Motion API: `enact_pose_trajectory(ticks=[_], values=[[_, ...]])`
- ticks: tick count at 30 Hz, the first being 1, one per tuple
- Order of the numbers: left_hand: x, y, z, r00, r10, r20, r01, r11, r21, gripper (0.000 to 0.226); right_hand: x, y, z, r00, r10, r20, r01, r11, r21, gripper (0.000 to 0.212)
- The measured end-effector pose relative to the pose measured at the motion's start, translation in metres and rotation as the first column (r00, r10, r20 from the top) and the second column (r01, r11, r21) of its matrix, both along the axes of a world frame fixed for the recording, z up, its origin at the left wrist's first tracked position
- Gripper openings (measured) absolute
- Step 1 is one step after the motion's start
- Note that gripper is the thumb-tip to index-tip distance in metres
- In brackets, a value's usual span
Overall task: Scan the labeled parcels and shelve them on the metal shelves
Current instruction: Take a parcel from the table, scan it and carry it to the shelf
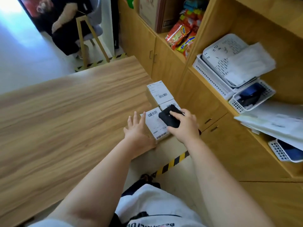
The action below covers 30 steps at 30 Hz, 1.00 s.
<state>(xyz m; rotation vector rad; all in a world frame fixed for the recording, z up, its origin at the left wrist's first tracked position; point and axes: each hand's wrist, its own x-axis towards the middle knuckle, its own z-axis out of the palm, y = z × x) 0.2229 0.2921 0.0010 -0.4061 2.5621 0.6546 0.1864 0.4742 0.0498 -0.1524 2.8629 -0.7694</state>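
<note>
Head view: boxy paper-labelled parcel, woodgrain table.

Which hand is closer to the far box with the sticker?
Right. The right hand, holding the black scanner, is nearer the far box; the left hand rests beside the nearest box.

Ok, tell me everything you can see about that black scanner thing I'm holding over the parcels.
The black scanner is a small, flat, rounded-rectangle device, matte and plastic-looking, with a tiny light dot on its upper face. The right hand grips it from the near end, index finger lying across its top. It is held tilted, above the white labels of the parcels at the table's corner. Whether it touches a label cannot be told.
</note>
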Motion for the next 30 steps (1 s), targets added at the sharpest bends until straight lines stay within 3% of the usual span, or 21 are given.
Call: enact_pose_trajectory(ticks=[4, 8, 13, 19, 23, 28, 30], values=[[-0.029, -0.001, -0.012, 0.995, -0.078, 0.057, 0.079, 0.997, -0.006, 0.153, -0.039, -0.004, 0.002, 1.0, 0.01, -0.004, -0.01, 0.999, 0.035, 0.06], [-0.021, 0.005, -0.023, 0.996, -0.043, -0.077, 0.046, 0.998, 0.044, 0.144, -0.061, -0.016, -0.003, 0.999, 0.032, 0.019, -0.032, 1.0, 0.0, 0.06], [-0.007, 0.007, -0.028, 0.976, 0.09, -0.2, -0.06, 0.987, 0.152, 0.137, -0.081, -0.039, -0.008, 0.987, 0.15, 0.062, -0.146, 0.988, -0.052, 0.061], [0.023, -0.005, -0.018, 0.864, 0.424, -0.271, -0.396, 0.905, 0.155, 0.137, -0.111, -0.062, 0.002, 0.933, 0.35, 0.089, -0.337, 0.932, -0.133, 0.058], [0.065, -0.01, -0.003, 0.657, 0.663, -0.358, -0.684, 0.724, 0.086, 0.135, -0.11, -0.097, 0.02, 0.805, 0.586, 0.09, -0.568, 0.805, -0.17, 0.057], [0.148, 0.001, 0.015, 0.364, 0.825, -0.433, -0.915, 0.402, -0.003, 0.134, -0.047, -0.146, 0.027, 0.495, 0.862, 0.109, -0.855, 0.506, -0.118, 0.055], [0.18, 0.01, 0.02, 0.299, 0.85, -0.433, -0.948, 0.315, -0.037, 0.134, -0.012, -0.157, 0.025, 0.387, 0.915, 0.111, -0.912, 0.398, -0.103, 0.055]])
